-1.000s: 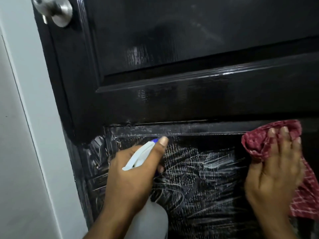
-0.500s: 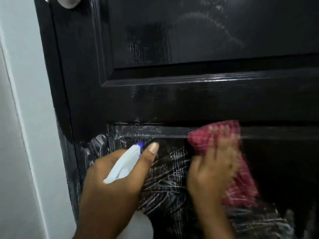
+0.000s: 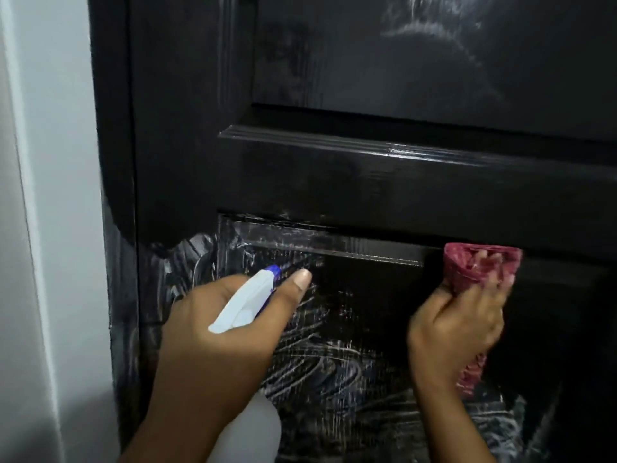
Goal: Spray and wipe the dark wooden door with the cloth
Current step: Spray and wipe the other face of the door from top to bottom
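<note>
The dark wooden door (image 3: 384, 182) fills the view, with a raised rail across its middle and a sunken lower panel streaked with white spray marks. My left hand (image 3: 213, 335) grips a white spray bottle (image 3: 243, 305) with a blue nozzle, pointed at the lower panel's upper left. My right hand (image 3: 457, 319) holds a bunched red checked cloth (image 3: 480, 265) and presses it against the top edge of the lower panel. Part of the cloth hangs below my palm.
A pale grey wall and door frame (image 3: 46, 228) run down the left side, right beside the door's edge. Faint smear marks show on the upper panel (image 3: 434, 31).
My right hand swept the cloth left across the lower panel, then back right to its top edge. The view dropped and the door knob left the frame. My left hand stayed with the bottle.
</note>
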